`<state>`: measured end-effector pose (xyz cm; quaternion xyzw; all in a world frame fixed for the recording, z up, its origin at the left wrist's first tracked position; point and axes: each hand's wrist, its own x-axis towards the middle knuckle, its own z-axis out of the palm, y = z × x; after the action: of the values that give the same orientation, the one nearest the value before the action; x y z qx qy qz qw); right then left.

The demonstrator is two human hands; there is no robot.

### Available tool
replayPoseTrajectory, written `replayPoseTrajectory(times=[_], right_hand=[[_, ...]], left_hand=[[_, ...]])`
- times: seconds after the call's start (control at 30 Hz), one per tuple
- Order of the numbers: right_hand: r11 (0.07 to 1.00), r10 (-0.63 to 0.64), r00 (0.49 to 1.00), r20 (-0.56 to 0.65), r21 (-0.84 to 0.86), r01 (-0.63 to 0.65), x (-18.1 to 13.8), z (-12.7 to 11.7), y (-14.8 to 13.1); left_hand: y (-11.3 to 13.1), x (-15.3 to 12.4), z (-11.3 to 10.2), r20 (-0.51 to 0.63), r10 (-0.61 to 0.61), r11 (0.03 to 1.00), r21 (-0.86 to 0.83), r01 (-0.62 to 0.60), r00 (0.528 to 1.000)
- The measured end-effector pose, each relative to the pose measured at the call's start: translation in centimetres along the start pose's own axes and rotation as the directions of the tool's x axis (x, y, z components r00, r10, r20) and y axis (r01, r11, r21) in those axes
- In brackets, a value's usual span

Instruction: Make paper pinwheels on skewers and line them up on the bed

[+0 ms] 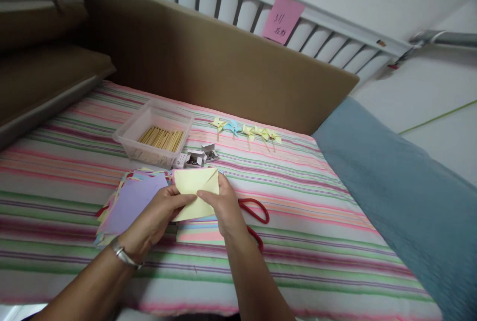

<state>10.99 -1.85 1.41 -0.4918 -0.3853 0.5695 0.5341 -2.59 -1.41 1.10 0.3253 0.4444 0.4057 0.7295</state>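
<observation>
Both left hand (158, 211) and right hand (226, 206) clamp the yellow paper (194, 180) between thumb and fingers above the striped cloth (316, 201), probably to keep it flat, red scissors (267, 216) beside the right hand, likely for reach.

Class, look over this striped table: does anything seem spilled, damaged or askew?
The paper stack by the left hand looks askew: its sheets stick out unevenly instead of lining up. I see nothing spilled or damaged.
</observation>
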Motion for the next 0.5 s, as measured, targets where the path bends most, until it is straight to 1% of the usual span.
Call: replayPoseTrajectory(times=[0.1, 0.2, 0.27, 0.33, 0.37, 0.4, 0.47, 0.5], right_hand=[[0.998, -0.003, 1.000, -0.027, 0.066, 0.005, 0.2, 0.4, 0.7], [0.997, -0.012, 1.000, -0.017, 0.081, 0.013, 0.3, 0.6, 1.2], [1.000, -0.031, 0.998, -0.047, 0.005, 0.031, 0.3, 0.5, 1.4], [0.982, -0.122, 0.987, -0.103, -0.161, 0.104, 0.2, 0.3, 1.3], [0.950, -0.198, 0.974, -0.108, -0.264, 0.164, 0.1, 0.1, 1.2], [0.898, -0.287, 0.955, -0.079, -0.368, 0.240, -0.1, 0.0, 1.0], [0.746, -0.441, 0.895, 0.067, -0.528, 0.406, -0.5, -0.1, 0.6], [0.660, -0.490, 0.858, 0.157, -0.576, 0.482, -0.8, -0.1, 0.5]], left_hand=[[-0.4, 0.2, 0.1, -0.032, 0.011, 1.000, -0.016, -0.012, 0.999], [-0.4, 0.3, -0.2, -0.059, 0.050, 0.999, -0.014, -0.051, 0.997], [0.1, 0.3, -0.6, -0.085, 0.074, 0.996, -0.034, -0.077, 0.994], [0.8, 0.2, -1.2, -0.120, 0.080, 0.995, -0.053, -0.087, 0.990], [1.2, 0.2, -1.5, -0.135, 0.069, 0.995, -0.062, -0.078, 0.988], [1.7, 0.2, -1.8, -0.143, 0.052, 0.996, -0.071, -0.063, 0.988], [2.3, 0.2, -2.5, -0.139, 0.029, 0.995, -0.089, -0.042, 0.990], [2.5, 0.3, -2.8, -0.134, 0.027, 0.995, -0.096, -0.040, 0.991]])
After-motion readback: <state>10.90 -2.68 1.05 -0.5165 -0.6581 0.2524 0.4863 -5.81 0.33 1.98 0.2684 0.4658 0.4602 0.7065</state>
